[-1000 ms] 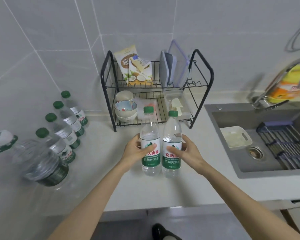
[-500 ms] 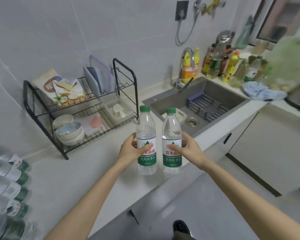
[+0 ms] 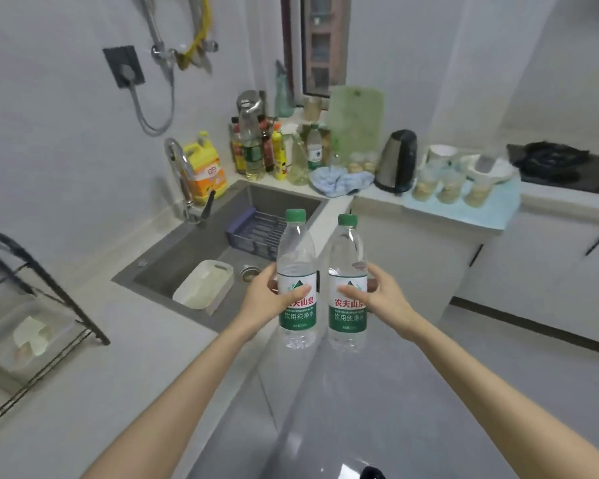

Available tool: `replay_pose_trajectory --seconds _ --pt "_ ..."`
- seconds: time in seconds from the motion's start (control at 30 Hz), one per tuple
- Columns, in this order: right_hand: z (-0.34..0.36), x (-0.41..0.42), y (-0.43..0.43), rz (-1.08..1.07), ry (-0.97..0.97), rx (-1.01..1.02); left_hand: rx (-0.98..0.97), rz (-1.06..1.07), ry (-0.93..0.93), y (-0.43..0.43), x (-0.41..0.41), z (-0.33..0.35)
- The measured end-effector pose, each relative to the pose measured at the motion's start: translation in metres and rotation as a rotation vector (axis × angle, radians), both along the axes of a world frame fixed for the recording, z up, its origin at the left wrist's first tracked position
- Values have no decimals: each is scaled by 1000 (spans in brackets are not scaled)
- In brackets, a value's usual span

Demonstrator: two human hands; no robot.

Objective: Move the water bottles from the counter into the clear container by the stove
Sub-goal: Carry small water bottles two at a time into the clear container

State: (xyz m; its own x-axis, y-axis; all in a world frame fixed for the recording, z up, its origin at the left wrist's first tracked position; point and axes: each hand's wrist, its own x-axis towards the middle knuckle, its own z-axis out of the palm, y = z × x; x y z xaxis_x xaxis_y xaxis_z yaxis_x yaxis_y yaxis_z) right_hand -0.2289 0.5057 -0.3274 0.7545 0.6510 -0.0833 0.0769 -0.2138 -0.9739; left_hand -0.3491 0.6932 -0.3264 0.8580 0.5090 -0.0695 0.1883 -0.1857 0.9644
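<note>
The left hand (image 3: 268, 299) holds one water bottle (image 3: 296, 271) upright, its fingers (image 3: 296, 292) closed around the label. The right hand (image 3: 381, 296) holds a second bottle (image 3: 347, 267) the same way, thumb across the label, just beside the first. Both bottles are in the air, beyond the counter edge (image 3: 173, 340), with the sink (image 3: 201, 243) behind the left fingers. The stove (image 3: 561, 164) is far beyond the right fingers.
</note>
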Motion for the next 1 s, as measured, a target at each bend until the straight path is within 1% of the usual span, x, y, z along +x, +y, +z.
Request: replay_pose_trajectory --seconds 0.13,0.27,0.47,0.67,0.87,1.0 --pt "9 82 -49 -139 -44 20 9 -113 -24 -33 108 7" --pt "19 150 -104 -234 -61 27 27 -195 -43 -72 205 13" --pt "24 230 -175 -414 -39 22 1 -322 -46 -131 321 17" --pt "23 310 -245 -589 0 39 -19 -509 -42 -202 439 19" --pt "25 395 -307 -759 -21 56 -47 -686 -47 -273 555 17" --pt "35 457 -353 -881 -33 51 -33 -794 -57 -326 640 24"
